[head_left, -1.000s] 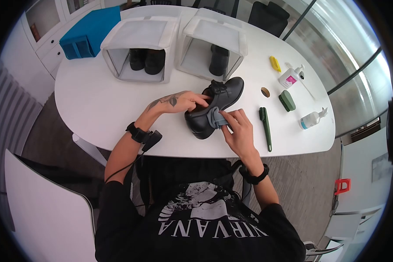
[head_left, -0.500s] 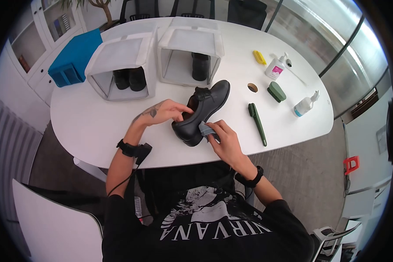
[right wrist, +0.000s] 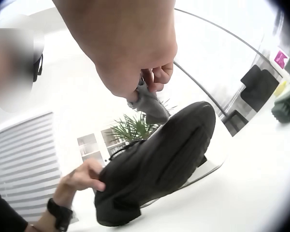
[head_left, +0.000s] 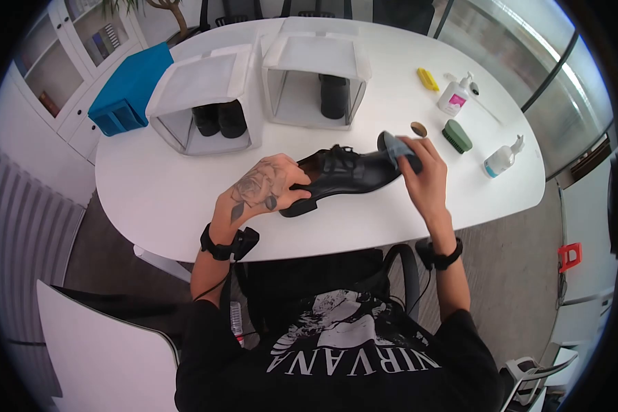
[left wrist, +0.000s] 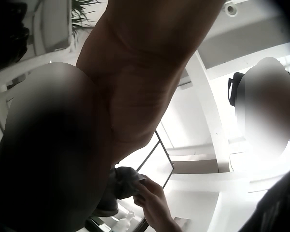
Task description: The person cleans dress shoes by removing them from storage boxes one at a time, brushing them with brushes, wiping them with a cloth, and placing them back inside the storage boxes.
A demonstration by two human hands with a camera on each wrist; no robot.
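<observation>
A black lace-up shoe [head_left: 353, 172] is held tilted over the table, its toe toward the right. The left hand [head_left: 264, 184] grips it at the heel, thumb outside and fingers at the opening. At the toe, the right hand [head_left: 424, 172] pinches a grey-blue cloth [head_left: 393, 147] that lies against the upper. From the right wrist view, the sole of the shoe [right wrist: 179, 150] faces the camera and the cloth [right wrist: 152, 106] hangs from the right hand's fingers just above the toe. The left wrist view shows the cloth [left wrist: 128, 182] in the right hand [left wrist: 154, 203].
Two white boxes [head_left: 202, 75] [head_left: 316, 58] hold black shoes, beside a blue box [head_left: 132, 89]. On the white table's [head_left: 151, 206] right are a green brush [head_left: 457, 136], a yellow item [head_left: 428, 79], two pump bottles [head_left: 453, 97] [head_left: 502, 159] and a round hole [head_left: 419, 129].
The cloth has moved with the right hand from the shoe's heel side to its toe. The left hand has shifted its grip around the heel, and the shoe has turned, its toe now pointing more rightward.
</observation>
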